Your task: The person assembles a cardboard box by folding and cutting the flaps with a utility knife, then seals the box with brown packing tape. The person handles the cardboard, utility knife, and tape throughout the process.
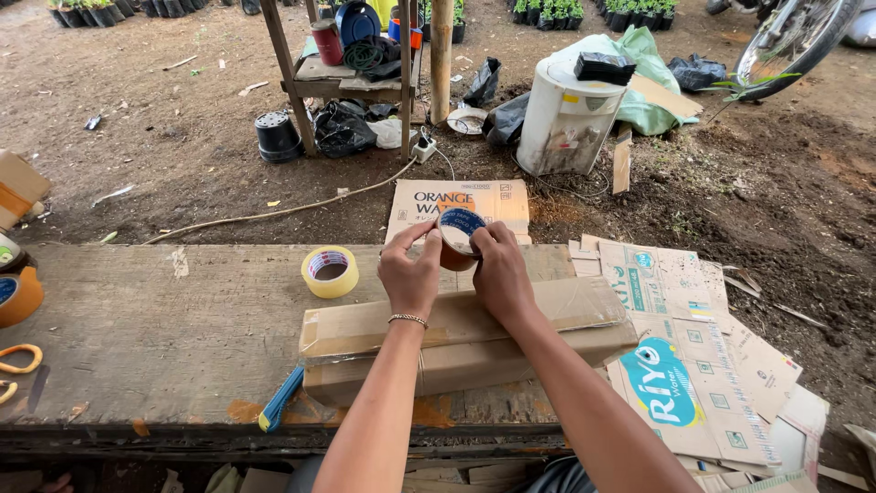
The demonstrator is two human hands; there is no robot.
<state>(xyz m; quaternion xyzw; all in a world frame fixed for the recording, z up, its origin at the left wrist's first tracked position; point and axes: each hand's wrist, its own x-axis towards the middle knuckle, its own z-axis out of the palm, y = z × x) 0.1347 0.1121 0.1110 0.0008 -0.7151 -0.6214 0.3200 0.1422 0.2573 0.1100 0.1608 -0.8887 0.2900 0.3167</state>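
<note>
Right now both hands hold a roll of brown tape [458, 236] just over the far edge of a long cardboard box [465, 342]. The left hand [411, 274] grips the roll from one side with its fingers curled round it. The right hand [500, 272] grips the other side, with the thumb and fingers pinching near the rim. It looks like the fingers are feeling for the loose end of the tape, but the end itself is too small to see.

The box lies on an old wooden bench [182, 338]. Its top flap is folded down, and I can see no fresh tape across it, so the sealing seems not begun. The far side of the box is hidden behind the hands.

A yellow roll of tape [330, 271] sits on the bench, near the left hand. A blue tool [279, 400] pokes out from under the near corner of the box. Orange scissors [18, 363] are cut off at the left edge. Flat printed cardboard sheets [693, 365] lie on the dirt beside the bench.
</note>
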